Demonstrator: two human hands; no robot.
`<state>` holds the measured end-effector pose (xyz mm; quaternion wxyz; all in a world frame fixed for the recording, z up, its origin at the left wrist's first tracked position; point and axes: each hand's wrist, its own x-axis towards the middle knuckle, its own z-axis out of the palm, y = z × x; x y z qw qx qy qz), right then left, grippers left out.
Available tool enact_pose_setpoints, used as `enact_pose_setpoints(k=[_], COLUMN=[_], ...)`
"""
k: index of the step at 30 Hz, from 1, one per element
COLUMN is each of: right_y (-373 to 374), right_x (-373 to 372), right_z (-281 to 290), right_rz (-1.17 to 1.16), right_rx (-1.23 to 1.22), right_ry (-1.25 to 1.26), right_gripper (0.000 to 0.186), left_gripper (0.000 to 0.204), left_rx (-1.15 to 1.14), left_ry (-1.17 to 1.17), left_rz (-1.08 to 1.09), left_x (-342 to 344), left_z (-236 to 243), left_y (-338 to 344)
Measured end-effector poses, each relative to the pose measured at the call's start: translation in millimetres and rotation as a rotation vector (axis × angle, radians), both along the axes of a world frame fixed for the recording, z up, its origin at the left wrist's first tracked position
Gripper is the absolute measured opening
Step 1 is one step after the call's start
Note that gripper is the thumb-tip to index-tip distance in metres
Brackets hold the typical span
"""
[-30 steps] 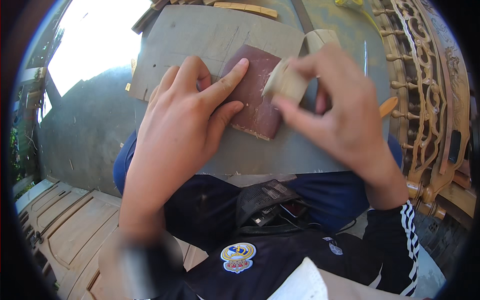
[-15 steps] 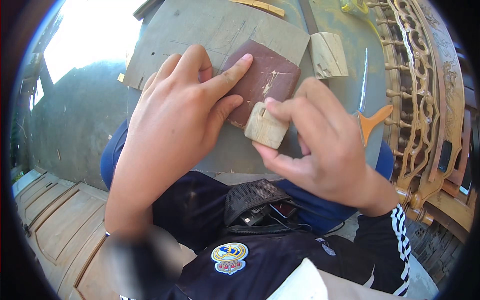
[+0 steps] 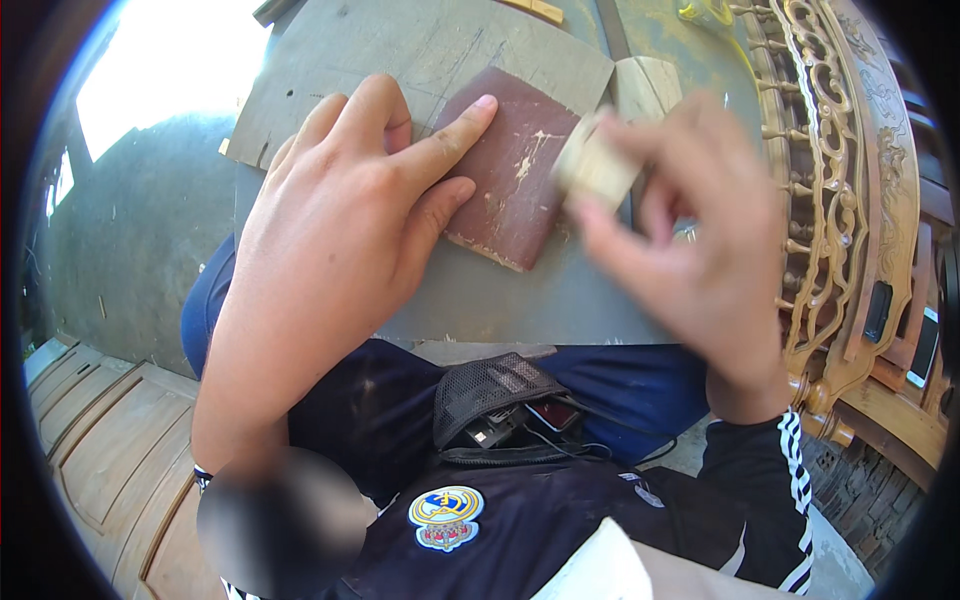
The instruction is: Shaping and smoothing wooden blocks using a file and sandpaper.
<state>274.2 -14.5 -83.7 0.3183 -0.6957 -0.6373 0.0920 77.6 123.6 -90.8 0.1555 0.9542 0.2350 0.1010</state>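
Note:
A reddish-brown sheet of sandpaper (image 3: 505,190), scuffed with pale dust marks, lies over a flat grey board (image 3: 400,45). My left hand (image 3: 345,200) presses on its left side with thumb and outstretched index finger, the fingers apart and the others bent over the board. Off the sheet's right edge, my right hand (image 3: 690,230) grips a small pale wooden block (image 3: 598,165) between thumb and fingers. Block and hand are smeared by motion. Partly behind my right hand, another pale wooden piece (image 3: 645,85) rests on the work surface.
Carved, turned wooden furniture (image 3: 815,200) lines the right side, a phone (image 3: 922,347) lying on it. At the far edge sits a yellow object (image 3: 708,12). Panelled wood (image 3: 110,450) is at lower left. A black mesh pouch (image 3: 495,400) with cables lies at my lap.
My right hand has moved the wooden block up and right, from the sandpaper's lower edge to beyond its right edge. The orange-handled tool is now hidden behind that hand. My left hand still presses the sandpaper.

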Motion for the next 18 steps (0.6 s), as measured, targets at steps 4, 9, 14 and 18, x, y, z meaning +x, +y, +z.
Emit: enact_pose_setpoints(k=[4, 9, 14, 18], right_y=[-1, 7, 7, 17], right_x=[-10, 11, -7, 9], right_z=[2, -6, -11, -21], right_rz=[0.091, -0.029, 0.21, -0.061], right_rx=[0.007, 0.016, 0.087, 0.099], right_ry=[0.036, 0.111, 0.184, -0.02], right_gripper=[0.044, 0.043, 0.043, 0.046], left_gripper=[0.047, 0.048, 0.048, 0.046], left_rx=[-0.012, -0.008, -0.004, 0.073], left_ry=[0.013, 0.006, 0.008, -0.079], left_rz=[-0.003, 0.002, 0.009, -0.023], left_x=[0, 2, 2, -2], left_z=[1, 2, -1, -8], left_y=[0, 2, 4, 6])
